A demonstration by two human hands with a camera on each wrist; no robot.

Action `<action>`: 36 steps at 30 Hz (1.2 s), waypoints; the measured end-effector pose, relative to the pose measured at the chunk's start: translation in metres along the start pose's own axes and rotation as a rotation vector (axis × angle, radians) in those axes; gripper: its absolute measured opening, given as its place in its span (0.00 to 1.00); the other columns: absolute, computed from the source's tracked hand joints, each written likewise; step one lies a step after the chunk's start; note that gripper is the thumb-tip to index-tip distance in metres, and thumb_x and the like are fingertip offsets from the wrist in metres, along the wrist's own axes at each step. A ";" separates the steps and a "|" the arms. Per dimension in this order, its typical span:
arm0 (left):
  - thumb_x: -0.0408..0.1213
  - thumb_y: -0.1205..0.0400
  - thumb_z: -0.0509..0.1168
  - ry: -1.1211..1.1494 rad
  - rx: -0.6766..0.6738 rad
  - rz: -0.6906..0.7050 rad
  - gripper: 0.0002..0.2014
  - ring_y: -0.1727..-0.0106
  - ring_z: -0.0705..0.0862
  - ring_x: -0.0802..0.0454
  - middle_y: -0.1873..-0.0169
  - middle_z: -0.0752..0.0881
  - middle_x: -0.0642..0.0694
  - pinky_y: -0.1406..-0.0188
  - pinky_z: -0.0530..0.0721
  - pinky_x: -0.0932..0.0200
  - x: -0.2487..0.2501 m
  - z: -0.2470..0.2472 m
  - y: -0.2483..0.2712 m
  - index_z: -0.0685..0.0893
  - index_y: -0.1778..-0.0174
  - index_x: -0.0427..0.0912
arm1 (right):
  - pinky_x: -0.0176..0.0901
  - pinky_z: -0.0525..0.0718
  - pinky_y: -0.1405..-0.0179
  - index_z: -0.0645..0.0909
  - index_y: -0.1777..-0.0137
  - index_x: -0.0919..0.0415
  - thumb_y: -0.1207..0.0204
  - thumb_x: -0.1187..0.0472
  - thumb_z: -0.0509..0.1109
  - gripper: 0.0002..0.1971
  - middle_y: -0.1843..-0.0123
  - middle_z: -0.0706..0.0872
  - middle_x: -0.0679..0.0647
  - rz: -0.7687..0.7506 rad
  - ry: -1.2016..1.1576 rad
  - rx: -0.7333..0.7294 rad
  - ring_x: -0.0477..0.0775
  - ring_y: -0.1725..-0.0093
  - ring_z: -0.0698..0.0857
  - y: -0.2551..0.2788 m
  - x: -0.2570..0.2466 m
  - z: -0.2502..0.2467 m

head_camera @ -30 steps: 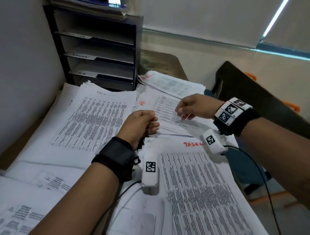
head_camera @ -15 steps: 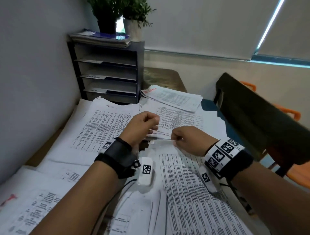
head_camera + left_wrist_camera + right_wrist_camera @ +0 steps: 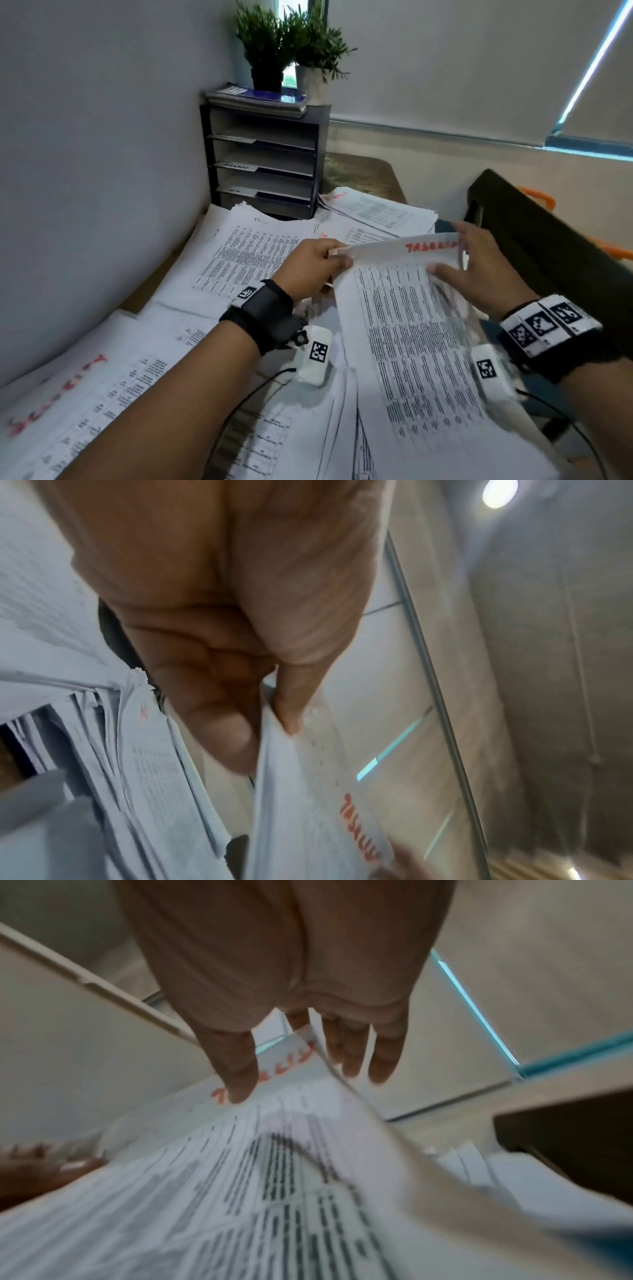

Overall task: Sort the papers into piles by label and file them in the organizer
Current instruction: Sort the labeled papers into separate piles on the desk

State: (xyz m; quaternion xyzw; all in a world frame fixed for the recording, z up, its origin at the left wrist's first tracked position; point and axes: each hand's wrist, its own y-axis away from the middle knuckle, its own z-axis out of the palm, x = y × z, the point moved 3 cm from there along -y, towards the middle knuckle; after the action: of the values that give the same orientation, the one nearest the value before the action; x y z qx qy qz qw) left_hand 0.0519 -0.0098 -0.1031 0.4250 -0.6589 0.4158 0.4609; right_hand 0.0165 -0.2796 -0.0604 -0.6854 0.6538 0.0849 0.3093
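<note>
Hands (image 3: 394, 260) — red-labelled sheaf (image 3: 411, 335) between

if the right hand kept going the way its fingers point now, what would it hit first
Probably the white printed sheet with a red handwritten label, whose top right corner the right hand already holds. Beyond it lies the left hand, pinching the sheet's other top corner. Depth is unclear.

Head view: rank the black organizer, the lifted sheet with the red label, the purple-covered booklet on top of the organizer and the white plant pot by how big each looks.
1. Lifted sheet with the red label; it is nearest the camera, which inflates it.
2. Black organizer.
3. Purple-covered booklet.
4. White plant pot.
</note>
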 end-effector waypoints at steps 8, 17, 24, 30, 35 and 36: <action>0.35 0.13 0.65 0.425 0.359 -0.103 0.07 0.61 0.88 0.52 0.55 0.90 0.43 0.68 0.87 0.59 -0.003 -0.050 -0.003 0.83 0.42 0.38 | 0.46 0.89 0.46 0.82 0.34 0.67 0.18 0.72 0.67 0.14 0.39 0.91 0.60 0.284 -0.605 -0.558 0.59 0.41 0.91 0.037 0.019 0.013; 0.23 0.22 0.66 0.139 -0.015 -0.380 0.14 0.54 0.85 0.39 0.51 0.87 0.33 0.55 0.86 0.46 -0.028 -0.035 0.008 0.83 0.40 0.35 | 0.49 0.89 0.43 0.88 0.49 0.54 0.23 0.59 0.70 0.06 0.55 0.94 0.48 0.284 -0.496 -0.313 0.47 0.55 0.92 -0.001 0.008 0.056; 0.26 0.19 0.64 -0.834 0.216 -0.387 0.12 0.44 0.87 0.33 0.44 0.88 0.32 0.55 0.84 0.54 -0.039 -0.135 -0.001 0.85 0.41 0.31 | 0.51 0.89 0.53 0.84 0.43 0.63 0.18 0.69 0.66 0.08 0.51 0.89 0.58 0.214 -0.214 -0.300 0.55 0.55 0.88 0.000 0.001 0.051; 0.23 0.22 0.68 -1.052 0.335 -0.555 0.16 0.40 0.86 0.28 0.41 0.85 0.22 0.46 0.84 0.43 -0.049 -0.194 -0.001 0.83 0.38 0.21 | 0.41 0.79 0.37 0.86 0.43 0.51 0.20 0.66 0.65 0.13 0.44 0.85 0.45 0.071 0.222 -0.450 0.49 0.42 0.82 0.019 0.007 0.063; 0.34 0.21 0.71 -1.109 0.318 -0.211 0.24 0.35 0.81 0.29 0.34 0.80 0.29 0.37 0.80 0.41 -0.033 -0.155 0.003 0.77 0.28 0.38 | 0.49 0.81 0.35 0.85 0.40 0.55 0.22 0.64 0.65 0.13 0.41 0.85 0.47 -0.028 0.302 -0.492 0.52 0.39 0.82 0.026 0.001 0.069; 0.36 0.19 0.70 -1.049 0.218 -0.108 0.22 0.35 0.82 0.33 0.34 0.81 0.33 0.36 0.80 0.44 -0.026 -0.133 0.004 0.79 0.28 0.41 | 0.48 0.80 0.35 0.85 0.39 0.55 0.22 0.63 0.66 0.14 0.40 0.84 0.46 -0.041 0.315 -0.502 0.51 0.39 0.81 0.026 0.000 0.071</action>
State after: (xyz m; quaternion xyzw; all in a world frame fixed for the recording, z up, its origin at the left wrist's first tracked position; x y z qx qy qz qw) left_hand 0.0871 0.1209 -0.0980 0.6544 -0.7307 0.1895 0.0439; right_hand 0.0121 -0.2401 -0.1248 -0.7583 0.6382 0.1303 0.0265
